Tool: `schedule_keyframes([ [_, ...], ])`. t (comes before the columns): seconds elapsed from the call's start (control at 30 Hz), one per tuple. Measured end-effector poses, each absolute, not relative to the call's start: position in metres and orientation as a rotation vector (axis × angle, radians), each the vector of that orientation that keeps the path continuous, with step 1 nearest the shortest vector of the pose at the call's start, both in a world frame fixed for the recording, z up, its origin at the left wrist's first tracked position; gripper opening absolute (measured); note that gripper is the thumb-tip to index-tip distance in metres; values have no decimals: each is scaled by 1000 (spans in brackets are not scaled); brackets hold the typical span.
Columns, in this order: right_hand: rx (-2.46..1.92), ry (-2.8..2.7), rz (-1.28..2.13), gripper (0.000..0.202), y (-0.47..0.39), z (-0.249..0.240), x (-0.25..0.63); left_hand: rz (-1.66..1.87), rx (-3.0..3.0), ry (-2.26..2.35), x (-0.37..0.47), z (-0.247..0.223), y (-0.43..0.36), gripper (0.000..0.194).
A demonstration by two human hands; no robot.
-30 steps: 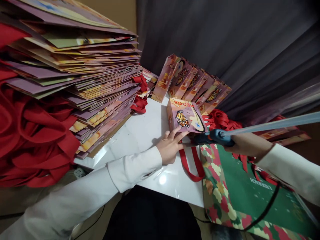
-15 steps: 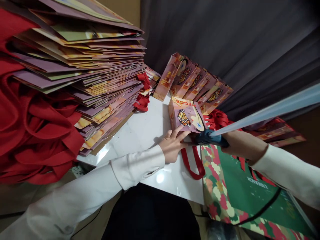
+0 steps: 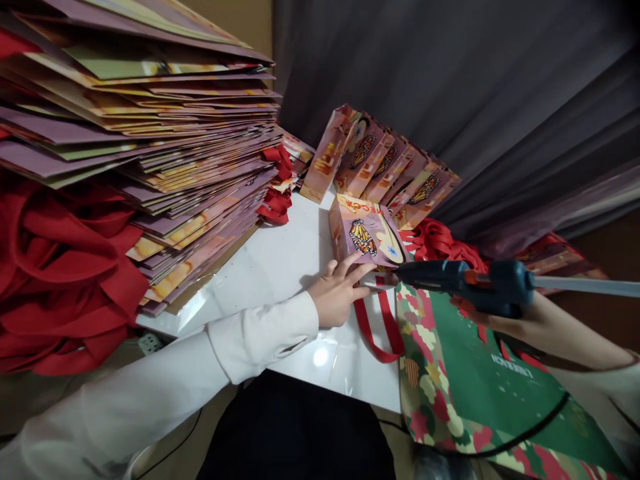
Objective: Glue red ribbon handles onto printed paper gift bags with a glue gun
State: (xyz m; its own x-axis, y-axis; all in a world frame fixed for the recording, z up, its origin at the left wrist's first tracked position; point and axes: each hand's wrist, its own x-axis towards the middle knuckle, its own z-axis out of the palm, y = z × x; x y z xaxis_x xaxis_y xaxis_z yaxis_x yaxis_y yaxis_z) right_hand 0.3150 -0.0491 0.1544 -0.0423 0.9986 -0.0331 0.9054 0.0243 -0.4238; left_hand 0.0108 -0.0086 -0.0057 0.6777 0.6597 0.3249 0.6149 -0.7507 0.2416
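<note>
My left hand [image 3: 340, 292] lies with fingers spread at the near edge of a small butterfly-print bag [image 3: 367, 230], which rests flat on the white table [image 3: 295, 253]. A red ribbon handle [image 3: 383, 333] hangs from the bag's near side onto the table. My right hand [image 3: 523, 327] is wrapped round a dark blue glue gun [image 3: 480, 283]. The gun's nozzle points left at the bag's near right corner, close to my left fingertips. A pale glue stick [image 3: 585, 287] sticks out of its back.
A tall stack of folded bags [image 3: 200, 153] with red ribbons [image 3: 65, 280] fills the left. Several upright bags [image 3: 385, 163] stand behind, before a grey curtain [image 3: 450, 87]. A large green bag [image 3: 500, 373] lies at the right, a black cable across it.
My right hand has moved right and lower, and the glue gun has swung to lie nearly level, its side now showing. The whole view has shifted slightly; my left hand stays by the bag.
</note>
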Motion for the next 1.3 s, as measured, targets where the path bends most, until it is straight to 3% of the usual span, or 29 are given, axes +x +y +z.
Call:
schedule_keyframes([
  [0.07, -1931, -2056, 684, 57, -51, 151, 311, 610, 2778, 1078, 11, -6, -9, 57],
  [0.37, -1752, -2177, 878, 53, -35, 123, 298, 606, 2827, 1165, 11, -1, -13, 60],
  [0.73, -1777, -2321, 1038, 24, -2, 143, 292, 594, 2801, 1130, 10, -9, -7, 65],
  [0.87, -1801, -2030, 1196, 38, -11, 153, 306, 600, 2801, 1130, 9, -9, -7, 61],
  [0.93, -1894, -1814, 1185, 32, -25, 147, 326, 595, 2795, 1138, 9, -7, -8, 62],
  [1.0, -2077, -1555, 1130, 23, -44, 131, 350, 595, 2791, 1164, 9, -5, -10, 61],
  [1.1, -1983, -1036, 999, 27, -70, 97, 382, 613, 2810, 1218, 11, -2, -12, 50],
  [1.3, -1818, -721, 1206, 27, -91, 50, 397, 710, 2863, 1340, 14, 1, -11, 30],
])
